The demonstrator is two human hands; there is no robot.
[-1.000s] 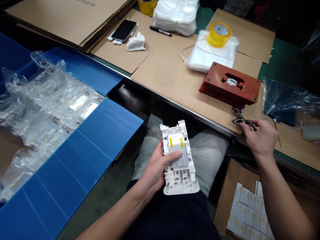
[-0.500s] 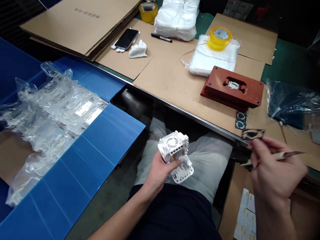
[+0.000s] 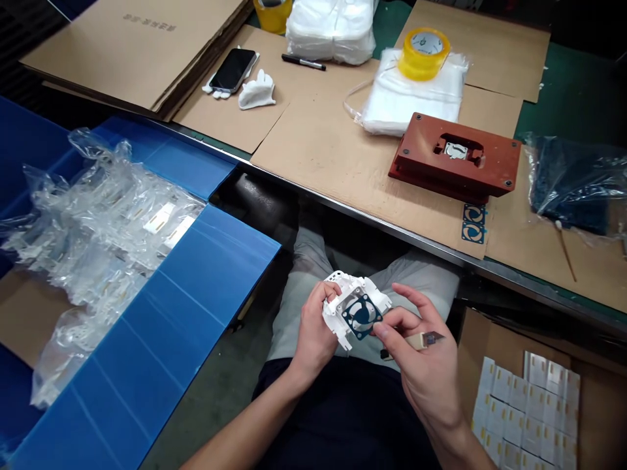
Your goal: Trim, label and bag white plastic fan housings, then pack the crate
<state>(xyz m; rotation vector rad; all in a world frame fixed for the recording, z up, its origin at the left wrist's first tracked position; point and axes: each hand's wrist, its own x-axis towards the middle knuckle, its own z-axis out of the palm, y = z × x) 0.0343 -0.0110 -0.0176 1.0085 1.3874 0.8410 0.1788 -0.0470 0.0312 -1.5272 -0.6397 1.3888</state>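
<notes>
Over my lap, my left hand (image 3: 313,333) grips a white moulded plastic housing (image 3: 343,303), end face turned up. My right hand (image 3: 421,352) presses a dark blue square sticker (image 3: 361,315) with a fan-shaped cutout onto that face with thumb and forefinger. The same hand also holds a small beige tool with a dark tip (image 3: 422,339) between its fingers. Two more blue stickers (image 3: 473,223) lie on the cardboard at the bench edge, just below the red-brown fixture block (image 3: 455,156).
A blue bin (image 3: 147,326) at left holds clear bags of white parts (image 3: 93,215). The bench carries cardboard sheets, a phone (image 3: 233,69), a marker, yellow tape rolls (image 3: 424,52), white bags and a dark blue bag (image 3: 573,186). A carton of white parts (image 3: 529,405) stands at lower right.
My right hand picked a sticker off the bench edge and brought it down onto the housing. My left hand turned the housing from lying lengthwise to end face up.
</notes>
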